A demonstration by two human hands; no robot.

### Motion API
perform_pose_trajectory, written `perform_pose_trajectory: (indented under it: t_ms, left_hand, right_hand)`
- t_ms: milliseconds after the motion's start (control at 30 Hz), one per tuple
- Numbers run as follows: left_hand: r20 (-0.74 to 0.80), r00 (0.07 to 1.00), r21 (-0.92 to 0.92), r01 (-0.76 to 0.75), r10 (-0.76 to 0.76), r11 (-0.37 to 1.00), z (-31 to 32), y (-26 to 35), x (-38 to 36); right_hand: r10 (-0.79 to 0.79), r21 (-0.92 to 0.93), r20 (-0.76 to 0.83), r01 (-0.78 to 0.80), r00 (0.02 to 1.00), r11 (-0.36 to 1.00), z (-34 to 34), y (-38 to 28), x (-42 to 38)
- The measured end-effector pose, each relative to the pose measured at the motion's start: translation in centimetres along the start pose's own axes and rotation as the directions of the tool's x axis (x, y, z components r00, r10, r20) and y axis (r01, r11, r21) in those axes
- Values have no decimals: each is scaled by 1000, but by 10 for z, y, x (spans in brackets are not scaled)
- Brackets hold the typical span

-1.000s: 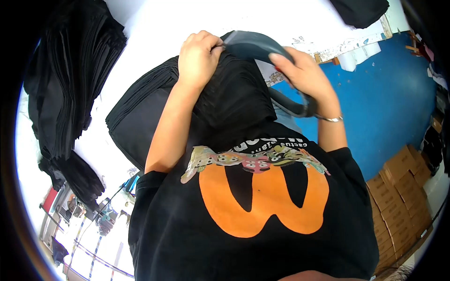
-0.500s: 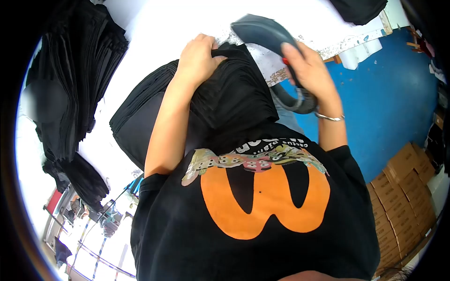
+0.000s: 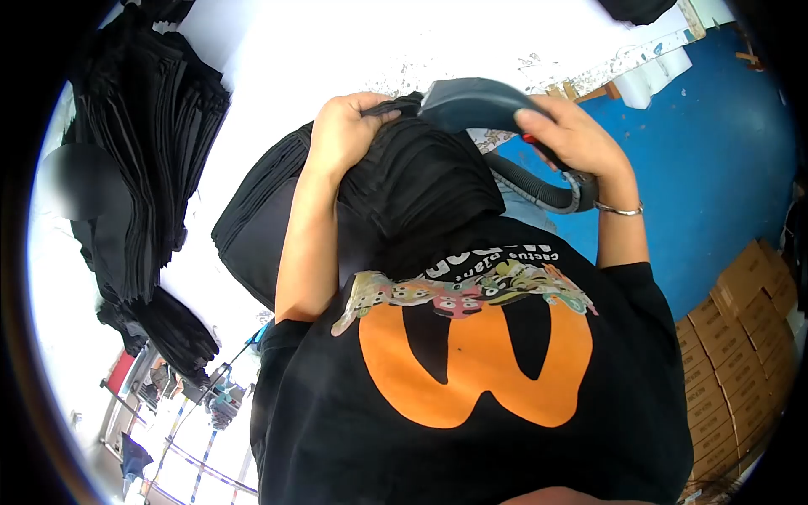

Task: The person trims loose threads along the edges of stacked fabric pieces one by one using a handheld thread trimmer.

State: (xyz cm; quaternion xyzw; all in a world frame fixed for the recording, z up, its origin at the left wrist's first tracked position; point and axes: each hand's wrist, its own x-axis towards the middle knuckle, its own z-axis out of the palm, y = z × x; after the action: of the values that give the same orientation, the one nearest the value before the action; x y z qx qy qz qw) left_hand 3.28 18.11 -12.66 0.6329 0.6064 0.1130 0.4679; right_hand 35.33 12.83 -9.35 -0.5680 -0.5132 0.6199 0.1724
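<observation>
My right hand (image 3: 581, 143) grips the handle of a dark grey handheld garment steamer (image 3: 480, 103), its thumb close to a red button. A ribbed hose (image 3: 530, 183) curves down from the handle. The steamer's head points left and meets the upper edge of a stack of folded black fabric pieces (image 3: 421, 172) in front of my body. My left hand (image 3: 345, 130) has its fingers closed on the top edge of the black fabric, just left of the steamer's head. Whether the steamer presses on the cloth cannot be seen clearly.
A white table (image 3: 320, 50) with worn, stained edges carries the stack. More black fabric pieces (image 3: 147, 143) hang in a thick pile at the left. Blue floor (image 3: 673, 160) lies to the right, with stacked cardboard boxes (image 3: 732, 362) at lower right.
The steamer has come down and its head now meets the fabric's top edge. My left hand has shifted slightly down and left, bunching the cloth edge. The view has tilted a little.
</observation>
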Motion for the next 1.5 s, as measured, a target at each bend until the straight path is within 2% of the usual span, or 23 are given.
perform_pose_trajectory:
  t_ms: [67,133,267,333,400,433,467,533,600,667,700,733,800,833,867,967,1033,1133,1167,1200,1267,1367,1500]
  left_hand:
    - [36,999,-54,35,-33,998,0,-2,3]
    - [59,996,-101,70,-65,992,-2,0,1]
    - [58,997,-291,64,-49,955,-3,9,-13]
    - [-38,998,-103,-48,45,994,2,12,-13]
    - [-33,997,-57,-67,65,996,1,21,-20]
    - [-57,994,-53,-93,90,994,0,27,-24]
    - [-90,988,-42,-129,124,991,-2,31,-27]
    - [-202,904,-15,-387,376,922,-12,40,-37]
    - [-226,850,-23,-493,476,870,-45,64,-53]
    - [-361,776,-58,-573,518,818,-66,74,-62]
    - [-430,664,149,-616,611,774,-72,73,-61]
    - [-452,651,149,-619,610,771,-74,67,-56]
    - [-117,612,410,-688,782,599,-66,46,-51]
    - [2,710,487,-616,705,619,-50,27,-56]
    - [63,734,461,-623,676,632,-31,6,-51]
    - [71,731,433,-635,678,639,-34,-2,-46]
    - [193,720,175,-694,666,699,-52,0,-43]
    - [237,826,158,-552,511,819,-66,11,-24]
    - [181,836,246,-548,518,799,-64,2,-7]
    - [-7,847,566,-435,532,700,-54,-6,2]
    - [-272,862,678,-145,429,721,-51,-27,12]
    - [-245,910,577,-140,334,805,-52,-29,13]
    - [-194,958,455,-102,210,885,-51,-28,33]
  right_hand:
    - [-107,-30,27,108,994,994,15,-9,15]
    - [-159,110,-65,166,985,980,33,-24,26]
    - [-115,36,-11,115,993,993,7,-10,4]
    - [-86,44,16,85,996,995,-2,1,-11]
    - [-250,-99,15,250,968,963,9,3,-2]
    - [-141,-107,94,151,986,983,13,-26,-1]
    - [-186,5,48,186,981,982,26,-36,1]
    - [-309,7,-36,309,950,951,25,-45,-3]
    - [-197,89,-110,207,974,974,3,-52,-29]
    - [-305,168,-212,342,928,925,-20,-45,-42]
    - [-288,184,-245,336,926,924,-29,-45,-48]
    - [-274,196,-277,334,921,922,-33,-47,-49]
    - [-254,128,-291,300,922,945,-32,-52,-48]
    - [-217,79,-317,253,923,964,-31,-57,-47]
    - [-220,-18,-290,225,931,974,-34,-58,-46]
    - [-217,-234,-228,163,949,958,-36,-82,-44]
    - [-246,-371,5,230,969,900,-35,-103,-38]
    - [-174,-767,223,283,959,576,5,-137,-2]
    - [-253,-764,257,357,933,538,26,-133,15]
    - [-331,-758,293,429,897,491,42,-130,28]
    - [-285,-754,299,409,911,514,46,-143,27]
    - [-80,-781,186,197,979,593,20,-142,4]
    - [-171,-774,194,258,966,578,47,-138,15]
